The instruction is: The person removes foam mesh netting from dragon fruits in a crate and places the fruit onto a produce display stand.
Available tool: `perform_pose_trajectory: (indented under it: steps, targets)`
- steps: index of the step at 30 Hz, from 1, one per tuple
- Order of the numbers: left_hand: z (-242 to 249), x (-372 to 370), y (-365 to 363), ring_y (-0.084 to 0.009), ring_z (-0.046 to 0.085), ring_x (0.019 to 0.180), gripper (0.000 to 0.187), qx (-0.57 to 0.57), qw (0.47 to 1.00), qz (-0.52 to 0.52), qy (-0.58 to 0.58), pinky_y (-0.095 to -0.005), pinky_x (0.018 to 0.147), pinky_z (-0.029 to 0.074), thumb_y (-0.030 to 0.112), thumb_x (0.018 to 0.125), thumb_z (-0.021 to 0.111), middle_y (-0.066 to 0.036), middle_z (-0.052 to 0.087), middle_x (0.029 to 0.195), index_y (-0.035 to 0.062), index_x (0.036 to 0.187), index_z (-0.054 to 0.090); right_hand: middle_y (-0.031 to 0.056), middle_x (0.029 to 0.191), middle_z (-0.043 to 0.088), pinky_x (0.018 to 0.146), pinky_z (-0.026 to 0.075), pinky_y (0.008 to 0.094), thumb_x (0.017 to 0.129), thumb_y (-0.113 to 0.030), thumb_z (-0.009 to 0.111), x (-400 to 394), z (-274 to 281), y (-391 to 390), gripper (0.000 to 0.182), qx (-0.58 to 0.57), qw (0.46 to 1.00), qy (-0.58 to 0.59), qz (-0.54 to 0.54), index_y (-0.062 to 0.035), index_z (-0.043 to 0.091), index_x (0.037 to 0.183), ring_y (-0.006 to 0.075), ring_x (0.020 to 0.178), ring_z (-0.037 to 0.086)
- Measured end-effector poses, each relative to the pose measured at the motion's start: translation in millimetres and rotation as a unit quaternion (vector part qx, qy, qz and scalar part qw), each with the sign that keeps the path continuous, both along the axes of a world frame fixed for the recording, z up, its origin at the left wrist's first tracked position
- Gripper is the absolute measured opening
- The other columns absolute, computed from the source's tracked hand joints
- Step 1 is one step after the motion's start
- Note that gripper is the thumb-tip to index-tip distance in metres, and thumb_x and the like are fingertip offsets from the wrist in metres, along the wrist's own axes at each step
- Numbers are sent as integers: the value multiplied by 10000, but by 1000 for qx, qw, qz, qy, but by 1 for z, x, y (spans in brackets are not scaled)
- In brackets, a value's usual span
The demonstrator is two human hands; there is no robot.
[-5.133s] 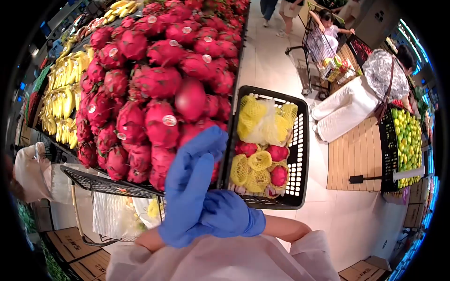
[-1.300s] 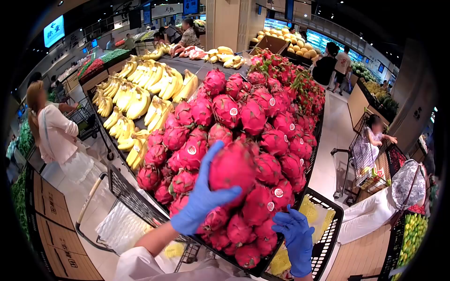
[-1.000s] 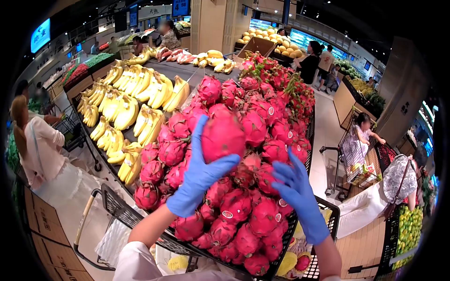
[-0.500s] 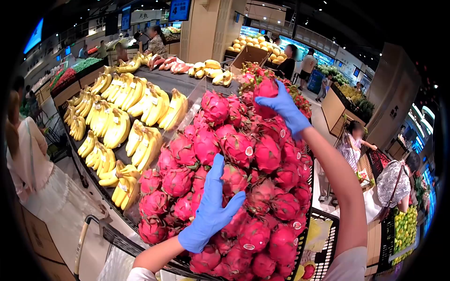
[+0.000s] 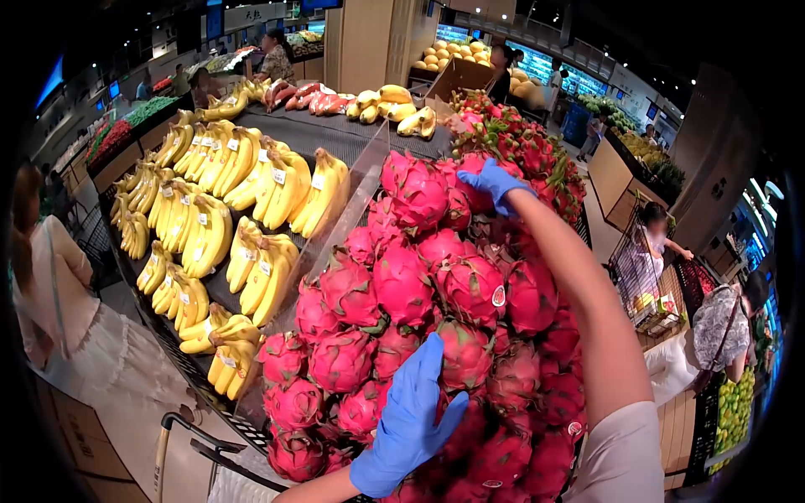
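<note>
A large heap of pink dragon fruit [image 5: 402,285] fills the middle of the view, some with small round stickers. My left hand [image 5: 411,423], in a blue glove, lies against the lower front of the heap, fingers stretched and thumb apart, with nothing held. Higher up, at the back of the pile, my right hand [image 5: 496,183], also gloved in blue, rests on a dragon fruit [image 5: 476,191] at the top. Its fingers reach over that fruit, and part of the fruit is hidden by the hand.
Bunches of bananas [image 5: 201,230] lie left of a clear divider [image 5: 356,189]. An open cardboard box [image 5: 459,77] stands behind. A cart handle [image 5: 163,444] is at lower left. One person [image 5: 63,277] stands at left; another [image 5: 650,243] is beside a cart at right.
The view has shifted closer to the heap. My right hand has lowered the dragon fruit onto the pile's top. My left hand stays spread against the front fruit.
</note>
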State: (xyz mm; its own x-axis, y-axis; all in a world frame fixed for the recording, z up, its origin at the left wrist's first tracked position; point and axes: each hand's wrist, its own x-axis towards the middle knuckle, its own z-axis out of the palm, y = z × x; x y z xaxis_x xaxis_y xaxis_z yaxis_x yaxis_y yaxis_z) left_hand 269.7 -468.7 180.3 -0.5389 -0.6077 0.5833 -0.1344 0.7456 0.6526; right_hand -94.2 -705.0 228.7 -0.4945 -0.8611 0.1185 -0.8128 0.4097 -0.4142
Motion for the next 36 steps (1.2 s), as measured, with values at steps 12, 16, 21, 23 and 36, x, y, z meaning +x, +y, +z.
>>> perform_pose_trajectory:
  steps: [12, 16, 21, 23, 36]
  targets:
    - [-3, -8, 4, -343, 480, 1041, 746, 11, 998, 45, -41, -367, 857, 408, 125, 739, 671, -216, 449, 1223, -38, 1335, 253, 221, 1330, 365, 981, 323, 344, 626, -516, 723, -10, 19, 24, 1020, -56, 979, -179, 83, 83, 266, 1313, 287, 1230, 367]
    - [-2, -8, 9, -340, 483, 1039, 719, 7, 998, 45, -34, -367, 852, 412, 127, 757, 659, -211, 454, 1220, -37, 1332, 261, 201, 1327, 380, 987, 306, 326, 657, -323, 766, -14, 14, 30, 915, -87, 965, -200, 147, 37, 267, 1335, 272, 1241, 350]
    - [-6, -6, 9, -333, 470, 1061, 643, -1, 998, 57, -31, -366, 878, 398, 120, 788, 631, -201, 461, 1214, -22, 1320, 298, 207, 1314, 403, 959, 370, 337, 639, -458, 736, -27, -1, 18, 945, -74, 983, -138, 99, 16, 300, 1330, 304, 1205, 412]
    - [-1, -1, 14, -330, 466, 1067, 628, -9, 997, 63, -32, -366, 883, 395, 113, 795, 625, -200, 463, 1210, -16, 1319, 304, 212, 1236, 481, 902, 410, 355, 666, -470, 711, -15, 17, 37, 807, -105, 981, -104, 123, 17, 428, 1245, 327, 1134, 476]
    - [26, -12, 117, -219, 468, 1129, 442, 71, 991, -70, 85, -322, 956, 370, 22, 845, 522, -137, 469, 1213, -22, 1260, 377, 77, 806, 603, 677, 443, 269, 819, -168, 600, 119, 131, 357, 220, -147, 950, 0, 275, 4, 598, 957, 131, 756, 558]
